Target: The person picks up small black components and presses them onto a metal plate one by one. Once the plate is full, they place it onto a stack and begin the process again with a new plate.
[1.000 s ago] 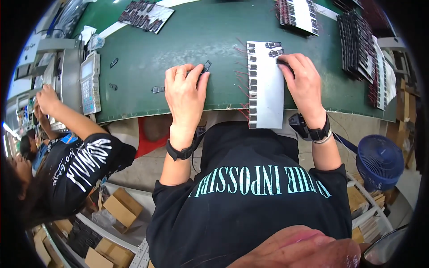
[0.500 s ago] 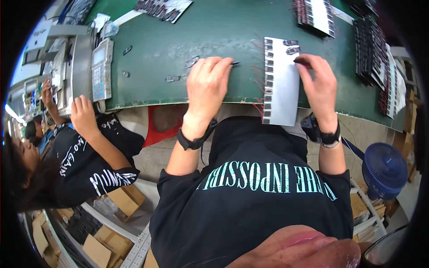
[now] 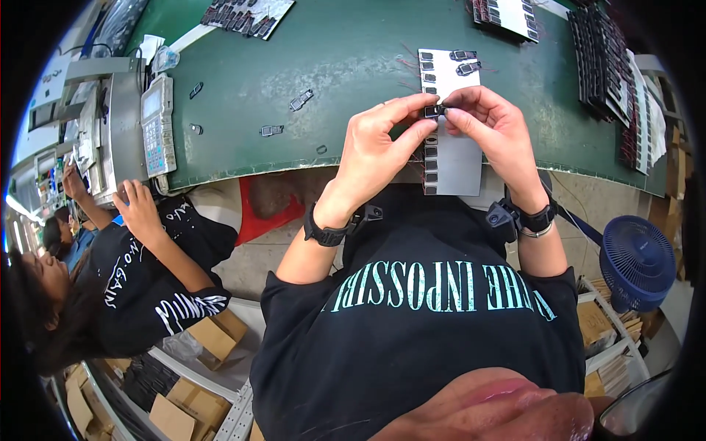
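Observation:
Over a white strip board [image 3: 460, 165], my two hands meet at a small black rectangular part [image 3: 434, 111]. The fingertips of my left hand [image 3: 384, 140] pinch its left side; my right hand [image 3: 491, 126] grips its right side with thumb and fingers. Small black modules with thin red wires line the board's left edge, some hidden behind my hands. Two loose black parts [image 3: 468, 68] lie at the board's far end. Left of my hands on the green table [image 3: 353, 73] are a black part with a frame [image 3: 301, 100], another one [image 3: 271, 131] and a small black ring [image 3: 321, 149].
A grey keypad device [image 3: 157, 126] stands at the table's left, near a co-worker's hand [image 3: 140, 213]. Two small parts [image 3: 195, 90] lie beside it. Loaded boards [image 3: 250, 16] sit at the far left; stacked ones [image 3: 599, 70] stand right. A blue fan [image 3: 637, 261] is at the lower right.
My left hand has moved right from beside the loose parts, and my right hand has come in left. Both now meet on the small black part above the board. The view has shifted slightly.

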